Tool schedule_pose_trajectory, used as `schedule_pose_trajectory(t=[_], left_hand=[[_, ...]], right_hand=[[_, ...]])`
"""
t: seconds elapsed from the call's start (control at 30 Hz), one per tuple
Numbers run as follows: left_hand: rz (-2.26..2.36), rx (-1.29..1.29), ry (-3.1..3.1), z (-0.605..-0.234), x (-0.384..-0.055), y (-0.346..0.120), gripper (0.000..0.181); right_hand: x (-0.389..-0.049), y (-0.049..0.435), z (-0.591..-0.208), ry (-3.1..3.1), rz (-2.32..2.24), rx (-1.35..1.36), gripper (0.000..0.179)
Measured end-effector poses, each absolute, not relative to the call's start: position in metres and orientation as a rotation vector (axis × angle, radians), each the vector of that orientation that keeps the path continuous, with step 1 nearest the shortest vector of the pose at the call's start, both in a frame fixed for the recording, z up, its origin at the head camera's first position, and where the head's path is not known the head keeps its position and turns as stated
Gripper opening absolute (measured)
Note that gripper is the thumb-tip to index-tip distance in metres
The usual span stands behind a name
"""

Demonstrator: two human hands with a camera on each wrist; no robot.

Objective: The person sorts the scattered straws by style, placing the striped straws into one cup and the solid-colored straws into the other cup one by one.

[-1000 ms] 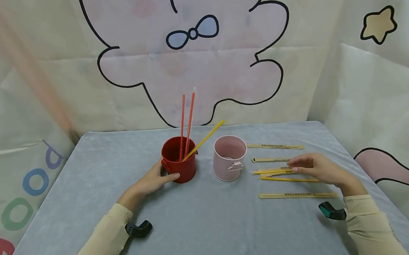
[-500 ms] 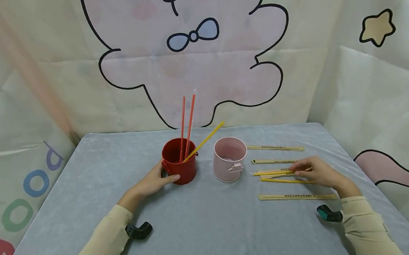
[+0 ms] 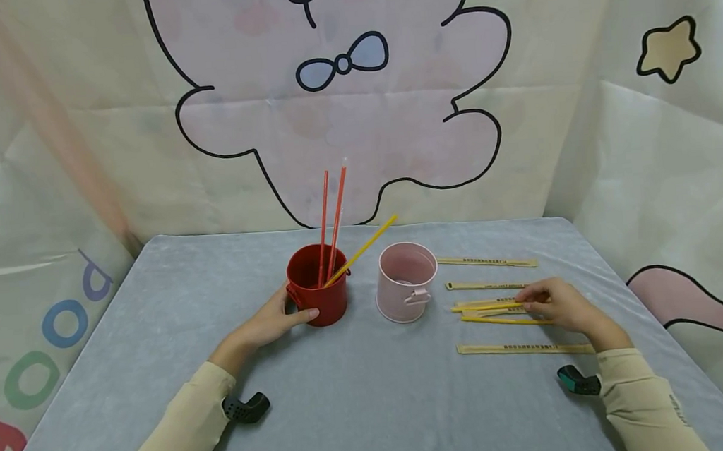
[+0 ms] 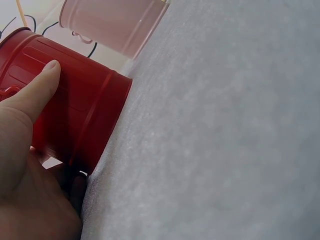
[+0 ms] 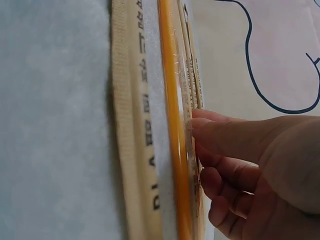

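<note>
My left hand [image 3: 270, 323] grips the red bucket [image 3: 326, 306] from the left, thumb across its front wall. Two red straws [image 3: 336, 206] stand in it, and a yellow straw [image 3: 369, 242] leans out to the right. My right hand [image 3: 562, 303] pinches the right end of a yellow straw [image 3: 483, 308] between thumb and index finger, low over the table. That straw lies over a paper-wrapped straw, partly hidden by it and the hand. Just in front lies another yellow straw [image 3: 496, 320], seen large in the right wrist view as an orange-yellow rod [image 5: 172, 100].
A pink bucket [image 3: 399, 300] stands between the hands, right of the red one. Paper-wrapped straws [image 3: 488, 262] lie in rows to its right, the nearest wrapped straw [image 3: 524, 348] toward the front. A cartoon backdrop [image 3: 354, 134] hangs behind the blue-grey tablecloth [image 3: 375, 401].
My right hand has moved slightly left, its fingers closing at the yellow straw's end. The straw's left tip has shifted a little right. The left hand and red bucket stay put.
</note>
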State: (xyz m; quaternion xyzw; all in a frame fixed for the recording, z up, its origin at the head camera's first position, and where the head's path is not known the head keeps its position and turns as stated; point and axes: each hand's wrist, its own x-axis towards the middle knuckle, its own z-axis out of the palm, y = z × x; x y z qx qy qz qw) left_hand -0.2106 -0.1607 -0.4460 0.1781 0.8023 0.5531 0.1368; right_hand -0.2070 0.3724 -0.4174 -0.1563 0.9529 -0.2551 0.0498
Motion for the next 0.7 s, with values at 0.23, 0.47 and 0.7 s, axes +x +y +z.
schedule_pose_trajectory(t=[0.23,0.47,0.7], left_hand=[[1.608,0.507,2.313,-0.4449,-0.2110,-0.1602,0.076],[1.586,0.478,2.327,-0.4445,-0.2101,-0.1611,0.077],[1.586,0.488,2.323,-0.4470,-0.2111,-0.1606,0.076]], right_hand=[[-0.2070,0.3718,-0.4186,2.892,-0.785,-0.487,0.009],[-0.2086,0.3723,-0.4184,2.832,-0.855,-0.519,0.006],[-0.2051,0.3768,-0.4178,2.826,-0.942,-0.572,0.005]])
